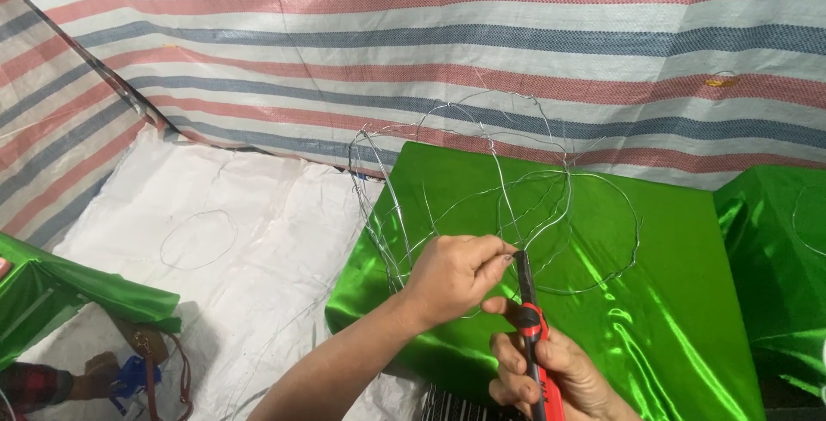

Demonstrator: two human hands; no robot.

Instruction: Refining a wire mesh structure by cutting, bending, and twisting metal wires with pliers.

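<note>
My left hand (453,273) pinches thin silver wire at the near side of a wire frame (499,189) made of several bent loops, which stands over shiny green fabric (654,301). My right hand (551,378) grips red-and-black pliers (532,326) just below. The plier jaws point up and meet the wire right at my left fingertips.
A striped red, blue and white tarp (516,34) forms the wall behind. White sheeting (249,249) covers the floor, with a loose wire ring (198,239) on it. More green fabric (52,292) lies at the left, beside a brown bag strap (159,361) and another person's sleeve (34,385).
</note>
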